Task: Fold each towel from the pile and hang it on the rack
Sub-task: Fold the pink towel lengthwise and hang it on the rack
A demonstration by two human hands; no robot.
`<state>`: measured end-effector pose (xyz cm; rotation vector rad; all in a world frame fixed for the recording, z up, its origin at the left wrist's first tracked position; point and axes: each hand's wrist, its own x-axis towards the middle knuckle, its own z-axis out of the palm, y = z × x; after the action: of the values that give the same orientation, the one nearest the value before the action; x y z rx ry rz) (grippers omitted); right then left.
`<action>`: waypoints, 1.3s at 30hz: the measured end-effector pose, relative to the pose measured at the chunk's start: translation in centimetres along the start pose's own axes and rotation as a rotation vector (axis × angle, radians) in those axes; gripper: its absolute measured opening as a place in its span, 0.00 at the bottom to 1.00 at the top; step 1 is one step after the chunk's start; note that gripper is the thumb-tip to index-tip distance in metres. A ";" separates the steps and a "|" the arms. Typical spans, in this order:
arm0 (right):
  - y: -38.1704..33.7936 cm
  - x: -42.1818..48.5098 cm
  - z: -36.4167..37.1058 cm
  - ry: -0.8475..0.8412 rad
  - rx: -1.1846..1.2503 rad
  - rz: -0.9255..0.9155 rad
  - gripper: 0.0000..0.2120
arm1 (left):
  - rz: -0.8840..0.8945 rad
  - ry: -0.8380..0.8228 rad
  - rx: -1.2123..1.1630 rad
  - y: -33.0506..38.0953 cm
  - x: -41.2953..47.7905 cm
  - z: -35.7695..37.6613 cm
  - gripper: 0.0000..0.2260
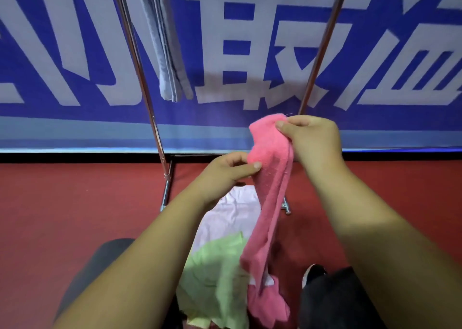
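Towel long axis near vertical, both hands pinching its top

Reading left to right: grey towel (pixel 170 53) already hangs on the rack (pixel 140 73), upper left. Left hand (pixel 225 173) sits lower, thumb and fingers closed on the pink towel (pixel 272 191) at its left edge. Right hand (pixel 312 138) is higher and further out, pinching the top corner. Pink towel droops straight down between my forearms, tail reaching the pile (pixel 215 273) on the floor. My guess: next comes spreading the hands apart to open the top edge; right hand is nearer the rack.
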<state>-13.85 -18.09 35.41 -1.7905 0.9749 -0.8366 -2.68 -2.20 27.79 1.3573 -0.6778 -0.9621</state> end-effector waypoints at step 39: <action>7.1 -0.7 5.8 -0.428 0.321 0.175 0.02 | -0.152 0.546 -0.212 0.8 4.5 -4.3 0.15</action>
<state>-11.13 -17.21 26.72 -1.4972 0.6611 -0.4424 3.25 -4.04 27.47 1.4091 -0.0580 -0.7077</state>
